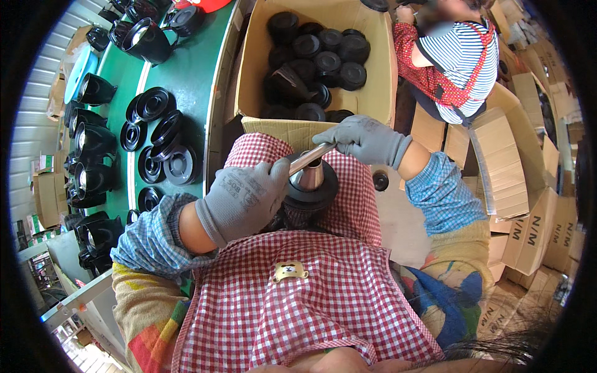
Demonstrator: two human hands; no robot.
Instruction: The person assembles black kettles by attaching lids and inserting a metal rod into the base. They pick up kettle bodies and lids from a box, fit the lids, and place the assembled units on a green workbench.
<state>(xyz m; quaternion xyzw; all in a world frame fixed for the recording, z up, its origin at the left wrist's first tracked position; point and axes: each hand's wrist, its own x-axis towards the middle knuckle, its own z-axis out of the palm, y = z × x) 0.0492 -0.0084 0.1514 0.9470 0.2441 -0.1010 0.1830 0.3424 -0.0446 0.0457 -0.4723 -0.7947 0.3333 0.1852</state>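
My left hand (239,199), in a grey glove, is closed round the near left end of a metal bar (313,158). The fingers of my right hand (365,140), gloved in the same grey, close on the bar's far right end. Under the bar's middle, a shiny cone-shaped metal piece (308,178) rests on a round black part (317,198) with a wide rim. That black part lies in my lap, on the red checked apron (298,267). My left hand and the bar hide some of it, and its underside is out of sight.
An open cardboard box (316,130) holding several round black parts (327,62) stands just beyond my lap. On the green table (180,81) at left are black discs (180,165) and dark pots (94,140). Another person (457,68) sits at the far right, near cardboard boxes (528,233).
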